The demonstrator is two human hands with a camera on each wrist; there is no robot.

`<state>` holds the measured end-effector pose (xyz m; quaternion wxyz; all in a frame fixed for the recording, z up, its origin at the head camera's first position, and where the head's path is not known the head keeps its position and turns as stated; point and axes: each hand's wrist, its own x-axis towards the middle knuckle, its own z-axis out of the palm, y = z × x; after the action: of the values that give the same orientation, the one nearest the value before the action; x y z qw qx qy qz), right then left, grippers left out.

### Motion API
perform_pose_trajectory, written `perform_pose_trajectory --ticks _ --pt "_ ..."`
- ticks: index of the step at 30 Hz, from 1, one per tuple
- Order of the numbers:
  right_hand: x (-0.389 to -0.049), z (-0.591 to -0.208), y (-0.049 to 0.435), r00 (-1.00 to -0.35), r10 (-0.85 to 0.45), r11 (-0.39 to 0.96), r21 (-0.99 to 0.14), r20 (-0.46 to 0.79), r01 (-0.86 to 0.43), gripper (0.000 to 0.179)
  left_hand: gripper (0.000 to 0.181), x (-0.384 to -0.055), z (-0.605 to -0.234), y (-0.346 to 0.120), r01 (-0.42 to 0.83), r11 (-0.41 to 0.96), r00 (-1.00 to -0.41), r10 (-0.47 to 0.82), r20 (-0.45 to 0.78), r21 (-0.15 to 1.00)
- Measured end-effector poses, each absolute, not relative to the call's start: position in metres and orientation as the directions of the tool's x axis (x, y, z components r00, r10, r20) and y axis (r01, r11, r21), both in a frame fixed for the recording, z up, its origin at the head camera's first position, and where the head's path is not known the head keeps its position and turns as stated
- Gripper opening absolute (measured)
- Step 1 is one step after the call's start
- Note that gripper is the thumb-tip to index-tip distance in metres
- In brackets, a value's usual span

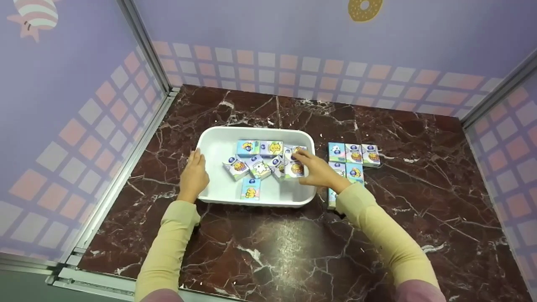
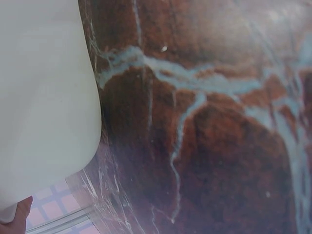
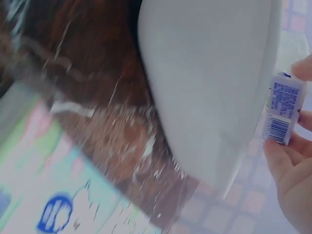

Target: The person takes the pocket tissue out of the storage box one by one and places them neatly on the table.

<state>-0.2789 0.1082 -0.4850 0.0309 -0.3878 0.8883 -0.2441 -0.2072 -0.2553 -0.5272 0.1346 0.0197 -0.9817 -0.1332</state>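
Note:
A white plastic tub [image 1: 222, 191] stands on the marbled tabletop, with several small printed cartons [image 1: 250, 189] lying in it at different angles. My left hand [image 1: 194, 176] rests against the tub's left rim. In the left wrist view only a fingertip [image 2: 22, 209] shows beside the white wall. Over the tub's right side, my right hand [image 1: 316, 168] pinches a small carton [image 3: 282, 107] between thumb and fingers; its barcode side faces the right wrist camera. The head view does not clearly separate this carton from those around it.
Right of the tub, several similar cartons [image 1: 353, 153] lie in close rows, partly hidden by my right forearm. Patterned lilac panels [image 1: 289, 25] with metal corner posts [image 1: 144, 42] enclose the table at the back and sides.

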Motion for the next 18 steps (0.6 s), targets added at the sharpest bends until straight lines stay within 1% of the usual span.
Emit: perform_pose_trajectory --ticks 5,11,18 --pt "-0.284 -0.488 0.126 -0.719 -0.667 0.575 -0.480 0.195 -0.663 0.077 0.047 -0.207 -0.528 -0.254 -0.008 0.962 -0.962 -0.082 0.259 0.273" --pt "-0.290 -0.489 0.150 -0.735 -0.620 0.555 -0.508 0.276 -0.659 0.073 0.047 -0.207 -0.527 -0.255 -0.013 0.964 -0.962 -0.085 0.259 0.267" --pt "-0.295 -0.487 0.177 -0.764 -0.562 0.577 -0.511 0.318 -0.637 0.073 0.049 -0.207 -0.526 -0.255 -0.007 0.964 -0.959 -0.082 0.271 0.267"
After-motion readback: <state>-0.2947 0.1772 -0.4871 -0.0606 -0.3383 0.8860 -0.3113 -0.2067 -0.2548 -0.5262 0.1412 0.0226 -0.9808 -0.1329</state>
